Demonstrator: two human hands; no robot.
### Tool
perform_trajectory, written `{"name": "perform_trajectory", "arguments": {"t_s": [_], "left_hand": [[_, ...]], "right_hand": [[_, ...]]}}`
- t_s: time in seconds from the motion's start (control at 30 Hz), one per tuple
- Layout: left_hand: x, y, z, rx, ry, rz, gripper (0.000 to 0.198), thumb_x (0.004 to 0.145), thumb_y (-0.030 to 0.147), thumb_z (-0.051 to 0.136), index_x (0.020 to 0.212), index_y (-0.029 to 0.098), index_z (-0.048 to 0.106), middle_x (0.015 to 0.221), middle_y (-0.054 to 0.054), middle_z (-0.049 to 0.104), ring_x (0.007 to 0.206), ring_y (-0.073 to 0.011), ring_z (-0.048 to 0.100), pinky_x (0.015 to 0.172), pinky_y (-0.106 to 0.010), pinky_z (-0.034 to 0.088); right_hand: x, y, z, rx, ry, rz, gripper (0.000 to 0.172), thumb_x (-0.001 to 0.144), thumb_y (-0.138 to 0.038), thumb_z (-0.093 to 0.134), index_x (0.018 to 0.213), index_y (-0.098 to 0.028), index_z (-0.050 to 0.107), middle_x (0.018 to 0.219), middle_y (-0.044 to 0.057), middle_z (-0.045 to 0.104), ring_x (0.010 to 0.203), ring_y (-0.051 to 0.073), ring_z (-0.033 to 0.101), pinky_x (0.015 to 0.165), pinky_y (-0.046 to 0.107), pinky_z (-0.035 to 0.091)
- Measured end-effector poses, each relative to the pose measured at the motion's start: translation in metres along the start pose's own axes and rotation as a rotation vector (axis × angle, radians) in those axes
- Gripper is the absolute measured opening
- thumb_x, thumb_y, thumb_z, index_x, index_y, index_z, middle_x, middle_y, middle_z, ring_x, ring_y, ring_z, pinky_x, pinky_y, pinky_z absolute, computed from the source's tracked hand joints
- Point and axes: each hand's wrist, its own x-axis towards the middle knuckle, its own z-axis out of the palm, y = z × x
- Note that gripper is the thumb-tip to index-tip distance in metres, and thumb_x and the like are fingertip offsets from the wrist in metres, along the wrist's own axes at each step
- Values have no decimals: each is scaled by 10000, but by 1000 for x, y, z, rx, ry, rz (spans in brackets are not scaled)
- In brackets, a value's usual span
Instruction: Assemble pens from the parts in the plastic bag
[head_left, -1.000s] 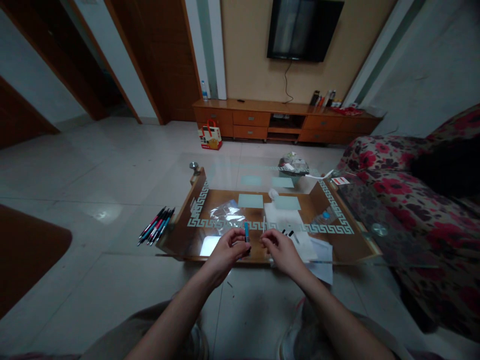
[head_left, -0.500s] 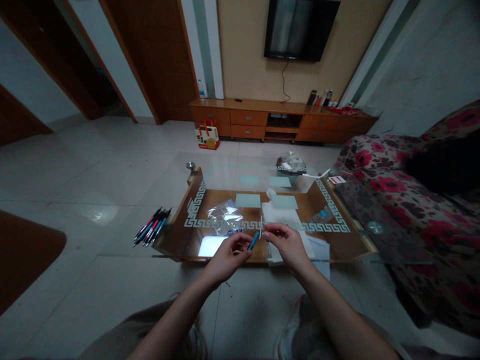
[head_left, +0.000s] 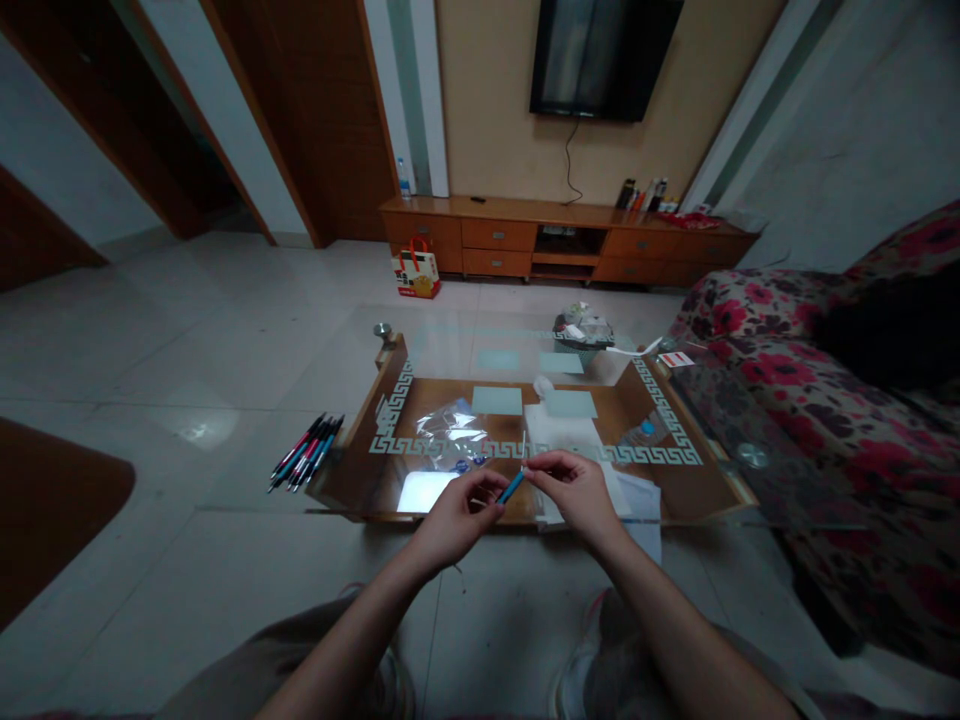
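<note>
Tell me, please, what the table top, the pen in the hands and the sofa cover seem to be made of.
Table top: clear glass, glossy; the wooden frame below shows through and a glare sits on it.
Pen, pinched between left hand and right hand: probably smooth blue plastic, too small to be sure.
Sofa cover: cloth, matte, with a red flower print.

Left hand (head_left: 454,520): fingers pinch lower end of blue pen barrel (head_left: 512,488), barrel tilted up-right. Right hand (head_left: 574,488): fingers pinch upper end. Both hands above near edge of glass desk (head_left: 697,490). Pen bundle (head_left: 306,453) at desk left edge. Plastic bag (head_left: 450,425) beyond hands.
</note>
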Motion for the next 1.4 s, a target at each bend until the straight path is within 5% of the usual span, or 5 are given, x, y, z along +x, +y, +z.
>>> {"name": "perform_trajectory", "arguments": {"t_s": [0.43,0.77,0.93,1.23,1.4], "left_hand": [[2,-1,0,-10,6,14,278,776,223,688,1049,193,730,939,-77,705,851,-206,627,737,-304,487],[3,-11,1,-31,38,5,275,778,240,696,1048,191,713,930,-72,693,852,-200,623,749,-305,491],[4,-8,1,-38,47,29,261,796,249,682,1048,181,691,921,-67,672,855,-191,608,753,-293,488],[3,3,0,-89,175,-7,258,746,289,737,961,160,680,858,-48,643,792,-164,590,715,-264,479],[3,4,0,-115,170,28,251,776,276,707,1000,168,668,895,-48,648,798,-156,584,719,-259,487]], "right_hand": [[-5,-16,2,23,-63,67,227,668,-366,820,776,-185,739,870,82,764,835,229,709,827,373,559],[-14,-22,4,-297,-84,-237,181,832,-233,623,919,-250,781,941,49,761,909,225,705,868,378,543],[-12,-27,3,-262,-119,-203,226,857,-258,595,1000,-260,770,1001,45,756,942,222,697,885,373,536],[25,-31,-69,-274,393,-213,280,829,-386,616,982,-163,693,957,108,727,800,197,652,737,335,521],[29,-26,-81,-352,321,-146,297,836,-395,596,1002,-163,682,898,99,727,727,190,638,648,308,507]]}}
